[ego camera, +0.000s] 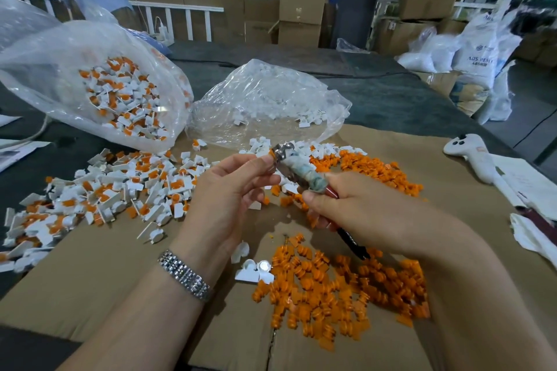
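Note:
My right hand (358, 208) grips a pair of pliers (298, 172) by its red and black handles; the jaws are wrapped in pale blue-green cloth. My left hand (232, 190), with a metal watch on the wrist, pinches a small piece at the plier tip (278, 149) between thumb and forefinger. Loose orange plugs (340, 286) lie heaped on the cardboard sheet (90, 280) below my hands. Two white caps (256, 269) sit beside that heap.
A pile of assembled white-and-orange parts (99, 193) spreads at the left. An open plastic bag of the same parts (120, 96) and a bag of white parts (268, 102) lie behind. More orange plugs (370, 169) lie at the right, near a white controller (470, 150) and papers.

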Action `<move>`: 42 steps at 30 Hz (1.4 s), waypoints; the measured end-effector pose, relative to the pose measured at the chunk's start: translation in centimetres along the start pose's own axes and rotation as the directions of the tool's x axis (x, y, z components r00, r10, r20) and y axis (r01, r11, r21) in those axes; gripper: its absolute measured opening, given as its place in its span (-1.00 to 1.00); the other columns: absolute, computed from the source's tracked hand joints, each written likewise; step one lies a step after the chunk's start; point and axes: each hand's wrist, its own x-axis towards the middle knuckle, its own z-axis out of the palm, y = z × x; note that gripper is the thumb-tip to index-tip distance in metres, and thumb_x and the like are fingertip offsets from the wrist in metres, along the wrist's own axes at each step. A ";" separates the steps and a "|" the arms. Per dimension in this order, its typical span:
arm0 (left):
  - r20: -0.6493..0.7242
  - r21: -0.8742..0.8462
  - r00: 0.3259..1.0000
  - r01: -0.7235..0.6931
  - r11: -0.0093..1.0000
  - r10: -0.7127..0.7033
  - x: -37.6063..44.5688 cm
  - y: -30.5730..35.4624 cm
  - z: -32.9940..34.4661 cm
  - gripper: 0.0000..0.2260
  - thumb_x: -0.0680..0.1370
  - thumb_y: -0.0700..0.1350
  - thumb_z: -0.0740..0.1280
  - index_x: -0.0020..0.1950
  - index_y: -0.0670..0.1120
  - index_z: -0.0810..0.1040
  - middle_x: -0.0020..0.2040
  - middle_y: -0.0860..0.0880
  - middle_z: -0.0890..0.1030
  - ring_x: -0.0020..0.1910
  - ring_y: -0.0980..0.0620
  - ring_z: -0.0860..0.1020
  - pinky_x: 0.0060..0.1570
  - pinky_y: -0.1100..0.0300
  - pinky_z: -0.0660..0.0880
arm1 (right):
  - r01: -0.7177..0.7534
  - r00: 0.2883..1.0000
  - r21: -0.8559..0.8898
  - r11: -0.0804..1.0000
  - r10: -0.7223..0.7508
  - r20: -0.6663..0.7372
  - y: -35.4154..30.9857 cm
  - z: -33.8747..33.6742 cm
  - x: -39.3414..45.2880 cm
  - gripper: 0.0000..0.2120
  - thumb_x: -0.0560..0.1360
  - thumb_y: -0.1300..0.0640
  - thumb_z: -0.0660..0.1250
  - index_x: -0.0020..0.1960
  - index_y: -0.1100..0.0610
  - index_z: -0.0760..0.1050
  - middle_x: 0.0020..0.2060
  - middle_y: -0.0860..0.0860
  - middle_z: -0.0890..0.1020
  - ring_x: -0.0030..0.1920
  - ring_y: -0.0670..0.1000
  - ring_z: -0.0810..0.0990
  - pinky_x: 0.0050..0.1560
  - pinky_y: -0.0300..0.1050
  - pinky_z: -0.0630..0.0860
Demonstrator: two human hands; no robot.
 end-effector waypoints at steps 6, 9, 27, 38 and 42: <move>-0.008 0.019 1.000 0.005 1.000 -0.004 0.0 0.2 -0.1 -0.92 0.30 -0.13 0.58 -0.28 -0.04 0.72 -0.19 -0.11 0.72 -0.27 0.03 0.69 -0.44 0.33 0.47 | 0.027 1.000 -0.006 1.000 -0.027 0.006 0.4 0.0 0.1 -0.73 0.67 -0.10 0.16 -0.11 -0.01 0.49 -0.22 -0.02 0.65 -0.22 -0.07 0.60 -0.09 -0.08 0.57; -0.018 0.022 1.000 0.018 1.000 -0.017 0.0 0.2 0.0 -0.94 0.30 -0.16 0.57 -0.29 -0.05 0.71 -0.21 -0.11 0.71 -0.29 0.04 0.69 -0.45 0.33 0.48 | 0.038 0.999 -0.024 0.999 -0.039 -0.015 0.5 0.2 0.2 -0.70 0.66 -0.14 0.15 -0.14 -0.02 0.46 -0.33 -0.06 0.60 -0.32 -0.14 0.56 -0.17 -0.11 0.56; -0.065 0.120 0.998 0.010 0.993 -0.002 -0.2 0.5 -0.2 -0.96 0.48 -0.17 0.50 -0.16 -0.12 0.73 -0.17 -0.18 0.72 -0.19 -0.05 0.73 -0.27 0.27 0.62 | 0.009 0.991 -0.172 0.985 -0.032 -0.132 1.1 0.7 0.4 -0.60 0.60 -0.30 0.11 -0.13 -0.02 0.47 -0.24 -0.02 0.61 -0.22 -0.02 0.60 -0.12 0.06 0.60; -0.100 0.605 0.963 -0.141 0.784 0.250 -0.5 0.4 -0.9 -0.98 0.53 -0.11 0.51 -0.10 -0.03 0.72 -0.25 -0.01 0.73 -0.26 0.11 0.70 -0.31 0.36 0.56 | -0.432 0.860 -0.361 0.826 0.258 -0.440 6.8 -0.6 3.2 -0.47 0.55 -0.31 0.23 0.29 0.08 0.42 0.21 0.14 0.50 0.26 0.20 0.46 0.27 0.20 0.44; -0.180 0.896 0.829 -0.085 0.436 0.530 0.3 0.8 -2.2 -0.96 0.57 -0.10 0.44 -0.06 0.02 0.62 -0.19 0.08 0.65 -0.25 0.14 0.60 -0.27 0.17 0.52 | -0.491 0.828 -0.379 0.784 0.285 -0.482 7.9 0.5 3.8 -0.43 0.54 -0.31 0.24 0.34 0.09 0.37 0.33 0.19 0.42 0.37 0.24 0.36 0.34 0.24 0.34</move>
